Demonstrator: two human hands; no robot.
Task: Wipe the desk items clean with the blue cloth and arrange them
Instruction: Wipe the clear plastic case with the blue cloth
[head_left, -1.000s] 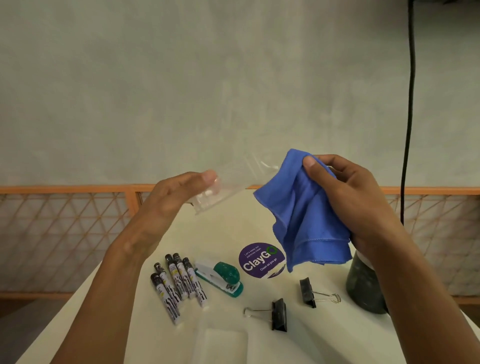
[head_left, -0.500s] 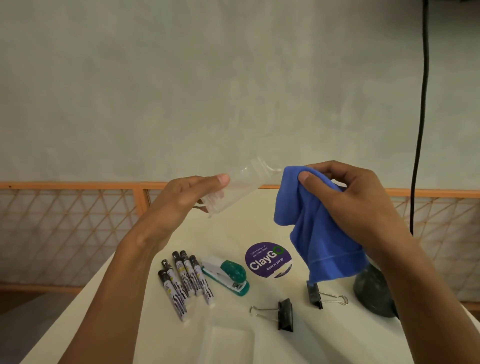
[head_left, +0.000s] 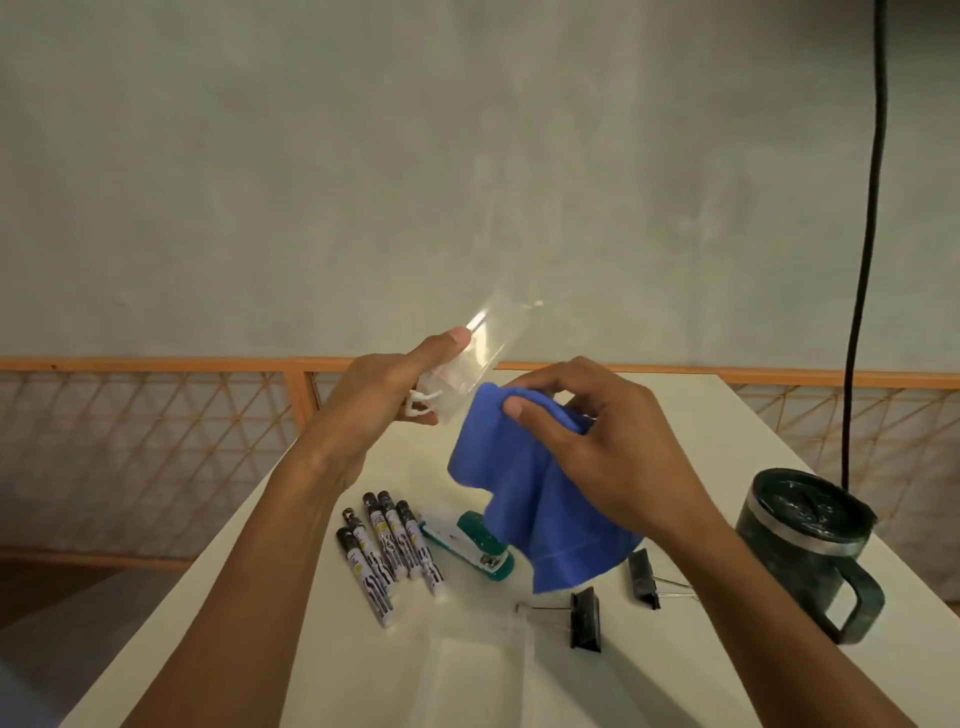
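My left hand (head_left: 387, 387) grips a clear plastic holder (head_left: 475, 358) and holds it tilted up above the white desk (head_left: 779, 431). My right hand (head_left: 587, 441) pinches the blue cloth (head_left: 524, 499), whose top edge touches the holder's lower end while the rest hangs down. On the desk below lie several black-and-white markers (head_left: 387, 551) side by side, a green stapler (head_left: 467, 543) partly behind the cloth, and two black binder clips (head_left: 584, 616) (head_left: 644, 577).
A dark lidded mug (head_left: 810, 540) with a handle stands at the right of the desk. A clear tray (head_left: 478, 675) lies at the near edge. An orange lattice railing (head_left: 156, 415) runs behind the desk, and a black cable (head_left: 867, 234) hangs at the right.
My right hand has brought the cloth down and left against the holder's lower end. The view has tilted down, showing the whole mug; the cloth now covers the purple sticker.
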